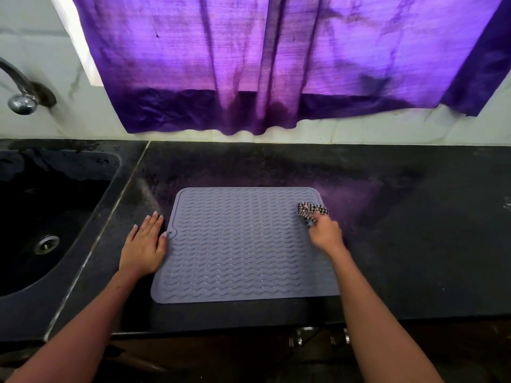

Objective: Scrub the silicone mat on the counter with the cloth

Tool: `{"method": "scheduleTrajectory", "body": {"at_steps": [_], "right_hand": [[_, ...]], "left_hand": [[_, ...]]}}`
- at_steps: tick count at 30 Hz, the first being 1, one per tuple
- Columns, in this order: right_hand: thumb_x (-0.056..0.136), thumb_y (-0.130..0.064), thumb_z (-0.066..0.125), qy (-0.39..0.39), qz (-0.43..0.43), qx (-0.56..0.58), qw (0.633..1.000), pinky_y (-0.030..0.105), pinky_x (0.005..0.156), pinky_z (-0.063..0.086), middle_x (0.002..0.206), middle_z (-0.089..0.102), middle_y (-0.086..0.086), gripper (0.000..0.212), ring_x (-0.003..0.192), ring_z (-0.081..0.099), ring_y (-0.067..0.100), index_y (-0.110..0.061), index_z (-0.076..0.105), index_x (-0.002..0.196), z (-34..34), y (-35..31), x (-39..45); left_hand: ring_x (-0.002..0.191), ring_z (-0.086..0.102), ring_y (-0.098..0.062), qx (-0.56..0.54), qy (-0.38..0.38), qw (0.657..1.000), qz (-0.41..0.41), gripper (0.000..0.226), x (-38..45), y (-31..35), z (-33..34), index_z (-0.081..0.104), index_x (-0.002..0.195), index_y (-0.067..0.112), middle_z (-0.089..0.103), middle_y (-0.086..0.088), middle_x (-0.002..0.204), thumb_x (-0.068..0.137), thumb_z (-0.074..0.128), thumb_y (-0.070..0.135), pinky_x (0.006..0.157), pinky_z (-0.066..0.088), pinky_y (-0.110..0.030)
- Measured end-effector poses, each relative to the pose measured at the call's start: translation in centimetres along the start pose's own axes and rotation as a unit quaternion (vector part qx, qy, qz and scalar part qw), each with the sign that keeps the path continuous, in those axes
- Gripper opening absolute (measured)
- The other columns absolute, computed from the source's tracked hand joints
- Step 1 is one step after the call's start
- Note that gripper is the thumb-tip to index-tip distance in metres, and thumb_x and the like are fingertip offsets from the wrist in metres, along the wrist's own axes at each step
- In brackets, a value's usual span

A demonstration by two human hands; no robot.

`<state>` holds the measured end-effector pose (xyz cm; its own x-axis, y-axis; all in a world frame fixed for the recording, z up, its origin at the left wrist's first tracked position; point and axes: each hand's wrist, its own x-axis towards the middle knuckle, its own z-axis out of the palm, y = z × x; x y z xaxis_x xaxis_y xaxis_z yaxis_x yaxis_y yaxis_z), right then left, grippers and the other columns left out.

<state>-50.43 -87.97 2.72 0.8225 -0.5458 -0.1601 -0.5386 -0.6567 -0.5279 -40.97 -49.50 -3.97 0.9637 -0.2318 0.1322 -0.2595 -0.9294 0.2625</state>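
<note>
Right hand (325, 233) has its grip pinched on the bunched black-and-white checked cloth (312, 212), pressed onto the far right corner of the grey wave-ribbed silicone mat (240, 244), which lies flat on the dark stone worktop (414, 230). Left hand (146, 244) lies spread and flat, holding nothing, touching the mat's opposite edge, apparently pinning it. Judging by cloth position, scrubbing looks early or mid-pass: everything left of and nearer than the cloth likely remains, and no visible residue confirms which zones are done.

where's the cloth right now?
Head view: the checked cloth is bunched in the right hand, on the far right corner of the grey mat, across from the left hand at the mat's left edge.
</note>
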Motion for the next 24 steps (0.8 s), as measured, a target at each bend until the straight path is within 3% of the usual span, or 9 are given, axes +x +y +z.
{"method": "scheduleTrajectory", "body": {"at_steps": [2, 4, 7, 10, 12, 14, 18, 21, 24], "right_hand": [[0.086, -0.025, 0.055, 0.0, 0.089, 0.166, 0.982, 0.037, 0.088, 0.046, 0.121, 0.061, 0.021, 0.03, 0.114, 0.057, 0.036, -0.012, 0.066, 0.111, -1.4, -0.6, 1.6], [0.085, -0.028, 0.056, 0.058, 0.139, 0.265, 0.952, 0.04, 0.086, 0.048, 0.116, 0.064, 0.021, 0.03, 0.109, 0.059, 0.034, -0.009, 0.067, 0.106, -2.0, -1.4, 2.6], [0.093, -0.011, 0.047, 0.145, 0.09, 0.165, 0.971, 0.038, 0.092, 0.043, 0.124, 0.058, 0.024, 0.036, 0.115, 0.053, 0.039, -0.01, 0.055, 0.128, -1.4, -2.6, 2.2], [0.091, -0.003, 0.045, 0.115, 0.0, 0.039, 0.993, 0.039, 0.099, 0.04, 0.136, 0.047, 0.02, 0.046, 0.123, 0.047, 0.037, -0.009, 0.044, 0.136, 1.1, -2.6, 1.5], [0.09, -0.003, 0.047, 0.069, -0.041, -0.045, 0.996, 0.04, 0.111, 0.033, 0.151, 0.031, 0.012, 0.053, 0.138, 0.03, 0.031, -0.008, 0.036, 0.142, 2.9, -2.0, 1.6], [0.09, -0.007, 0.052, 0.071, -0.041, -0.09, 0.993, 0.041, 0.117, 0.024, 0.157, 0.018, 0.006, 0.061, 0.145, 0.015, 0.026, -0.01, 0.028, 0.146, 3.7, -1.7, 1.9], [0.089, -0.008, 0.055, 0.112, -0.034, -0.098, 0.988, 0.04, 0.117, 0.022, 0.156, 0.02, 0.006, 0.062, 0.144, 0.019, 0.027, -0.01, 0.03, 0.145, 4.4, -1.9, 2.4], [0.09, -0.005, 0.05, 0.134, 0.03, 0.04, 0.99, 0.039, 0.106, 0.036, 0.143, 0.043, 0.013, 0.048, 0.129, 0.042, 0.031, -0.01, 0.044, 0.137, 3.5, -3.4, 2.1], [0.095, -0.006, 0.043, 0.162, 0.125, 0.212, 0.956, 0.034, 0.095, 0.042, 0.13, 0.055, 0.017, 0.04, 0.118, 0.052, 0.034, -0.009, 0.048, 0.134, 1.7, -5.8, 2.4]], "left_hand": [[0.143, 0.017, -0.017, -0.003, -0.003, 1.0, -0.001, 0.082, 0.0, 0.0, 0.0, 0.03, 0.144, 0.009, 0.024, -0.005, 0.154, 0.081, 0.004, 0.054, 0.116, 0.009, -0.038], [0.144, 0.016, -0.016, -0.003, -0.006, 1.0, 0.001, 0.082, 0.0, -0.1, 0.0, 0.028, 0.145, 0.009, 0.023, -0.004, 0.154, 0.081, 0.004, 0.055, 0.117, 0.008, -0.038], [0.144, 0.016, -0.015, -0.007, -0.005, 1.0, 0.002, 0.083, 0.1, -0.3, 0.0, 0.028, 0.145, 0.01, 0.023, -0.003, 0.154, 0.081, 0.003, 0.056, 0.117, 0.008, -0.037], [0.143, 0.016, -0.014, -0.013, 0.003, 1.0, 0.002, 0.082, 0.1, -0.4, 0.2, 0.029, 0.145, 0.011, 0.024, -0.003, 0.154, 0.081, 0.003, 0.057, 0.116, 0.007, -0.036], [0.143, 0.017, -0.014, -0.011, 0.006, 1.0, 0.003, 0.082, 0.1, -0.4, 0.3, 0.029, 0.144, 0.011, 0.024, -0.003, 0.154, 0.081, 0.003, 0.056, 0.116, 0.008, -0.036], [0.143, 0.017, -0.014, -0.007, 0.008, 1.0, 0.002, 0.081, 0.2, -0.3, 0.3, 0.03, 0.144, 0.011, 0.024, -0.002, 0.154, 0.081, 0.003, 0.056, 0.117, 0.009, -0.036], [0.143, 0.017, -0.013, 0.003, 0.01, 1.0, -0.001, 0.08, 0.1, -0.2, 0.3, 0.03, 0.144, 0.012, 0.024, -0.001, 0.154, 0.082, 0.003, 0.055, 0.117, 0.01, -0.036], [0.143, 0.017, -0.013, 0.006, 0.01, 1.0, 0.002, 0.079, 0.1, -0.2, 0.3, 0.03, 0.144, 0.012, 0.024, -0.001, 0.154, 0.083, 0.003, 0.054, 0.117, 0.01, -0.036], [0.143, 0.017, -0.013, 0.006, 0.011, 1.0, 0.002, 0.079, 0.1, -0.2, 0.3, 0.03, 0.144, 0.012, 0.024, -0.001, 0.154, 0.083, 0.003, 0.053, 0.116, 0.009, -0.036]]}}
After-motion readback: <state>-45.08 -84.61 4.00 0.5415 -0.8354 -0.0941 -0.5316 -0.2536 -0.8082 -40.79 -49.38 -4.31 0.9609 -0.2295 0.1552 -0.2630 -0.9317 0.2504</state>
